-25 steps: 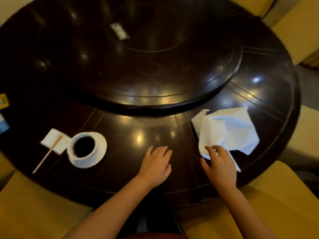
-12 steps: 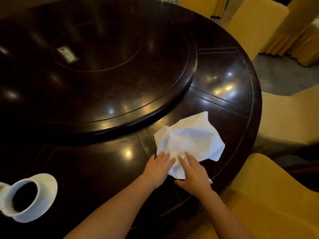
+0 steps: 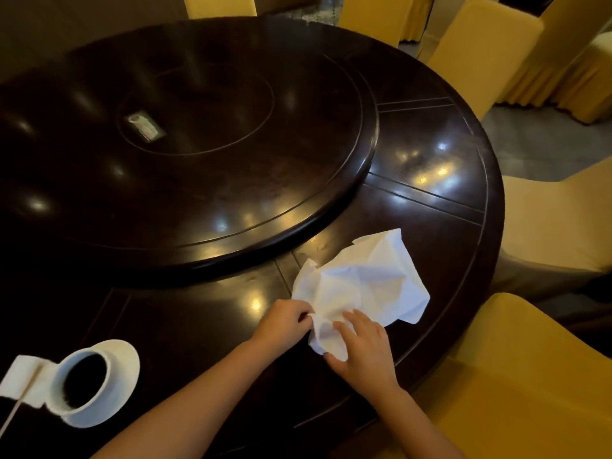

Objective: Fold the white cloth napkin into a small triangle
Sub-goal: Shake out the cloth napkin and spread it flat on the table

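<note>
A large round table of dark, glossy wood fills most of the view, ceiling lights mirrored in its polish. A raised turntable of the same dark wood sits on its middle, and a small wrapped packet lies flat near the turntable's centre. At the near left edge a white cup of black coffee stands on a white saucer. Just beside it lies a small white paper napkin with a thin stir stick across it. Chairs in yellow covers ring the table's far and right sides.
</note>
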`<control>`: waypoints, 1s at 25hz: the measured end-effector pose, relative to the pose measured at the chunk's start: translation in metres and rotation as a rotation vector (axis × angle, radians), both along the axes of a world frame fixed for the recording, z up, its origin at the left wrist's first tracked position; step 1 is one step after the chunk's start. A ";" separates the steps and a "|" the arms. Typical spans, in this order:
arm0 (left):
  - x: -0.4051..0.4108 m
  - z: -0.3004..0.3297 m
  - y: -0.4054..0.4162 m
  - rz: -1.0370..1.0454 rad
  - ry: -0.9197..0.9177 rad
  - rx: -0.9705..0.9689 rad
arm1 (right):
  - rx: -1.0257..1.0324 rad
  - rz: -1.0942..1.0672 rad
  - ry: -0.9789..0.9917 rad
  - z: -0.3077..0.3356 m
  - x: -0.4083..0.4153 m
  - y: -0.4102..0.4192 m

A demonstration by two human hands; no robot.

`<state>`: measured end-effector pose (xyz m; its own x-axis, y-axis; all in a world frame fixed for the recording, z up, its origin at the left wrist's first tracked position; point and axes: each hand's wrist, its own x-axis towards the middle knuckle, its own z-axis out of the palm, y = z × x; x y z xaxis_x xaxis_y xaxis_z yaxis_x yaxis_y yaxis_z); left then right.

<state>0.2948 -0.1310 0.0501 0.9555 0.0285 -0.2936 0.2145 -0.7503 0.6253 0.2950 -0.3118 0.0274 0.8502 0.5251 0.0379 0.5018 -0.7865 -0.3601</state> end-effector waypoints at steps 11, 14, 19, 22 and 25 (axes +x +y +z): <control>-0.036 0.177 0.113 -0.095 -0.368 0.162 | 0.505 0.152 0.328 0.190 0.039 0.055; -0.052 0.204 0.135 -0.193 -0.404 0.335 | 0.465 0.339 0.465 0.242 0.051 0.056; -0.078 0.244 0.176 -0.155 -0.415 0.370 | 0.295 0.487 0.451 0.286 0.069 0.043; -0.087 0.258 0.197 -0.134 -0.345 0.381 | 0.174 0.530 0.479 0.298 0.080 0.032; -0.084 0.258 0.213 -0.116 -0.244 0.448 | -0.008 0.511 0.283 0.300 0.090 0.040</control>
